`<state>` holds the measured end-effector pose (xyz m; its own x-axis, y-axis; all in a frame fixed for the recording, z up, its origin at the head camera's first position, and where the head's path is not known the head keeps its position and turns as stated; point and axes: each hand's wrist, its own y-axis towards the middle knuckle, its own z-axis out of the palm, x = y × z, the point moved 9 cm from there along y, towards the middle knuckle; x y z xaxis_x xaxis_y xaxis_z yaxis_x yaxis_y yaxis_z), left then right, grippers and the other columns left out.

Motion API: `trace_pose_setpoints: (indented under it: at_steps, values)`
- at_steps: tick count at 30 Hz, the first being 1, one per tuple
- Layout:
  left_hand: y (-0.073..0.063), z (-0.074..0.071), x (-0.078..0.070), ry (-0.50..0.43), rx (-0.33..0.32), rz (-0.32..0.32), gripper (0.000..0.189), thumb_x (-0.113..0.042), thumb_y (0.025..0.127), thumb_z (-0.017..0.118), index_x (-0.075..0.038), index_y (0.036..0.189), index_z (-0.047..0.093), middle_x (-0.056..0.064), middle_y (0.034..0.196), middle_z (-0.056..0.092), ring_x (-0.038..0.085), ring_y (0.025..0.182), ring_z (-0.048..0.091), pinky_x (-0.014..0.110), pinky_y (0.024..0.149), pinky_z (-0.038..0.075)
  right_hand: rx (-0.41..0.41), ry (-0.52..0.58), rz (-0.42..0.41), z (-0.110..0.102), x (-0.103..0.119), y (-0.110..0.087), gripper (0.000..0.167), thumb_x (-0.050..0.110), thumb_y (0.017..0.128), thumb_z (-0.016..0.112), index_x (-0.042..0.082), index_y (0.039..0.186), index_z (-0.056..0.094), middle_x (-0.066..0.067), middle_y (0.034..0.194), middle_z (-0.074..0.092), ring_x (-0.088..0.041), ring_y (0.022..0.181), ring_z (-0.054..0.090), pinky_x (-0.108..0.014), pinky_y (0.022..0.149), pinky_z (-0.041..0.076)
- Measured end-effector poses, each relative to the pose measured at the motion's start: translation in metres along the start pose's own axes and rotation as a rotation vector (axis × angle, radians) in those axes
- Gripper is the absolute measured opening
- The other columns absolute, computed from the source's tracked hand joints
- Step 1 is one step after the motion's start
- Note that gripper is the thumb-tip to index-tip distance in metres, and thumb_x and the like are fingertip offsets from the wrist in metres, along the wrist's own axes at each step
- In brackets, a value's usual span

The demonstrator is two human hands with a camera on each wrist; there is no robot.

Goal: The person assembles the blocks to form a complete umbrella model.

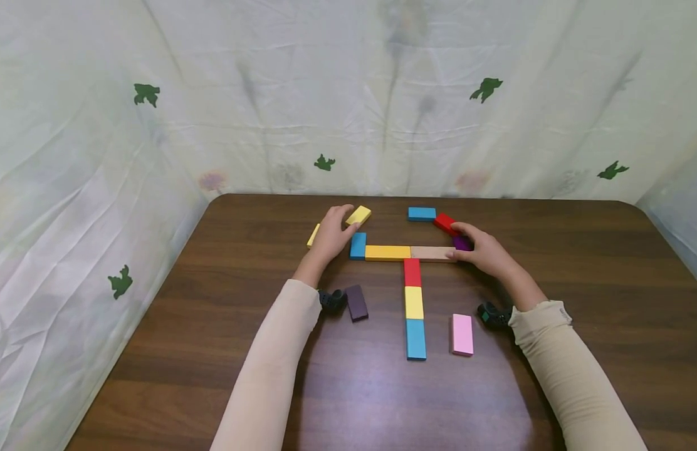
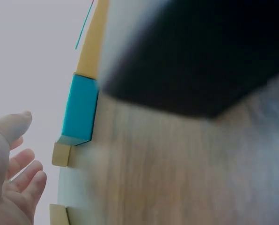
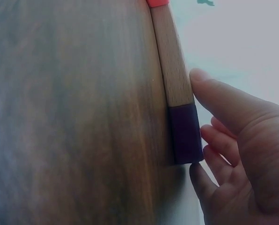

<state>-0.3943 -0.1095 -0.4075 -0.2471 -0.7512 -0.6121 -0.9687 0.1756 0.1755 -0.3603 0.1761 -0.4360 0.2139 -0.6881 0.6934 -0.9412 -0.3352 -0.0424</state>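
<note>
My right hand point(image 1: 486, 252) holds a purple block point(image 3: 185, 133) that stands at the end of a bare wood block point(image 1: 430, 253). Its thumb lies along the wood block's end, and the fingers curl behind the purple one. A tilted red block point(image 1: 445, 223) is right by the index fingertip. My left hand point(image 1: 328, 237) hovers with loosely spread fingers and nothing in them, beside a slanted yellow block point(image 1: 360, 215). Just right of it, a blue block point(image 1: 358, 246) stands at the left end of a row, against an amber block point(image 1: 388, 253) that meets the wood block.
Below the row runs a column of red point(image 1: 412, 272), yellow point(image 1: 414, 303) and blue point(image 1: 416, 340) blocks. Loose on the table point(image 1: 213, 351) lie a dark purple block point(image 1: 356, 303), a pink block point(image 1: 462, 335), a far blue block point(image 1: 422, 214) and a partly hidden yellow block point(image 1: 313, 235).
</note>
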Motion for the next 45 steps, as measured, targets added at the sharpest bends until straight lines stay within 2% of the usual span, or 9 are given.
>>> trace_pose_setpoints:
  at_steps: [9,18,29,45]
  values:
    - [0.004,0.008,0.007,-0.071,-0.012,-0.058,0.044,-0.020,0.091,0.054,-0.005,0.132,0.045,0.013,0.127,0.046,0.025,0.117,0.040,0.037,0.096,0.033,-0.006,-0.012,-0.004,-0.001,0.001,0.000,0.074,0.038,0.080,0.066,0.006,0.137,0.033,-0.020,0.137,0.032,-0.036,0.120,0.032,-0.054,0.097,0.026]
    - [0.004,0.016,0.015,-0.065,-0.030,-0.132,0.041,-0.018,0.091,0.053,-0.007,0.131,0.047,0.015,0.124,0.047,0.027,0.114,0.044,0.037,0.095,0.035,-0.007,-0.008,-0.006,0.000,0.000,0.000,0.073,0.037,0.080,0.066,0.006,0.137,0.033,-0.020,0.138,0.031,-0.036,0.120,0.031,-0.053,0.097,0.025]
    - [0.003,0.017,0.013,-0.069,-0.024,-0.107,0.038,-0.016,0.091,0.053,-0.007,0.128,0.051,0.013,0.123,0.049,0.025,0.115,0.043,0.035,0.095,0.035,-0.007,-0.008,-0.009,0.000,0.000,0.000,0.072,0.038,0.081,0.065,0.006,0.137,0.033,-0.020,0.137,0.032,-0.037,0.121,0.031,-0.054,0.097,0.025]
    - [0.001,0.020,0.006,-0.064,0.029,-0.040,0.033,-0.015,0.092,0.053,-0.010,0.124,0.055,0.011,0.122,0.051,0.023,0.113,0.046,0.034,0.093,0.036,-0.012,-0.001,-0.001,0.000,0.001,-0.002,0.073,0.038,0.080,0.066,0.008,0.137,0.033,-0.019,0.138,0.031,-0.036,0.121,0.031,-0.054,0.097,0.026]
